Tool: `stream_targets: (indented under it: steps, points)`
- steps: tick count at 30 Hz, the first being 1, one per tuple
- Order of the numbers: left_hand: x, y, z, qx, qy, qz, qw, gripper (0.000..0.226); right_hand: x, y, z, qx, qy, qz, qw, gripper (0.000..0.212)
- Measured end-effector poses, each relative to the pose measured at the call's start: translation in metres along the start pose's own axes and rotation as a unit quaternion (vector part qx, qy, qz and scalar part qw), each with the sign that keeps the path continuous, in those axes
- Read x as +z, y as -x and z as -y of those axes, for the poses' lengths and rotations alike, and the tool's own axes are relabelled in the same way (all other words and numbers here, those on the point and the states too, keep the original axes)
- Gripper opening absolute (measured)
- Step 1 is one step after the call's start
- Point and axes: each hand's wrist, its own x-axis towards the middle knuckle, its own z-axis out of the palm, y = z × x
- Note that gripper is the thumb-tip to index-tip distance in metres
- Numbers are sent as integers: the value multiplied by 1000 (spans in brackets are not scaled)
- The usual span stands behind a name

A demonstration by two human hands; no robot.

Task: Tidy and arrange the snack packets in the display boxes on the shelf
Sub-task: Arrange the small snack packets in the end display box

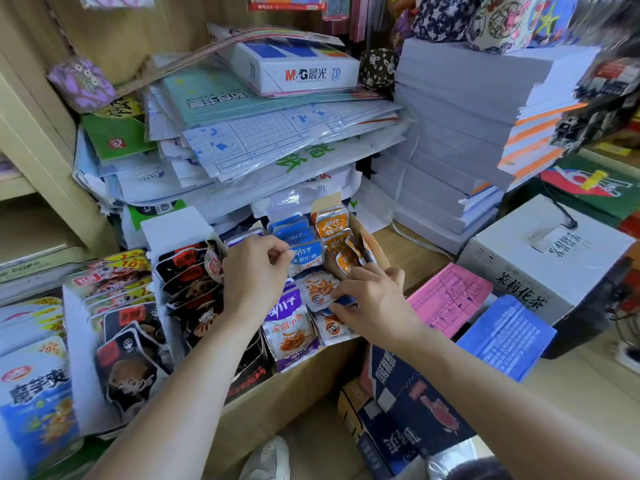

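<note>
— How far are you getting with the display box [372,242]?

— Roughly halfway, I would judge; at the back the blue packets [292,227] and the orange packets [335,226] are standing upright in two rows; the front is lying in a jumble, and a purple packet [294,336] is leaning out over the front edge; that part is waiting for you.

— And what are your hands doing?

— Your left hand [254,275] is pinching the top edge of a light-blue packet [306,256] between thumb and forefinger, just in front of the blue row; your right hand [375,301] is curling its fingertips round the edge of a loose white packet [318,289] lying flat in the middle of the box.

— What is crowding you?

— The box of black packets [188,282] is sitting right against the left side; the paper pile [277,140] is overhanging the back, so tall packets are going to have little headroom there; a pink sheet [448,297] and a white carton [543,258] are lying near on the right, clear of your work.
</note>
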Motion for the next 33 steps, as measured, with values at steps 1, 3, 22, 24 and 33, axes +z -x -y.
stream_targets:
  steps: [1,3,22,24,33]
  points:
    - [0,0,0,1,1,1,1000,3,0,0,0,3,-2,1,1000,19]
    - [0,2,0,2,2,0,1000,3,-1,0,-2,9,-11,3,1000,21]
    - [-16,17,2,92,10,170,981,31,-22,-14,-4,110,-248,161,949,91]
    - [-15,19,1,135,-35,204,969,28,-21,-13,-4,94,-228,170,954,101]
    - [-10,19,-2,107,-238,183,948,54,-26,-4,-11,-5,-91,190,978,72]
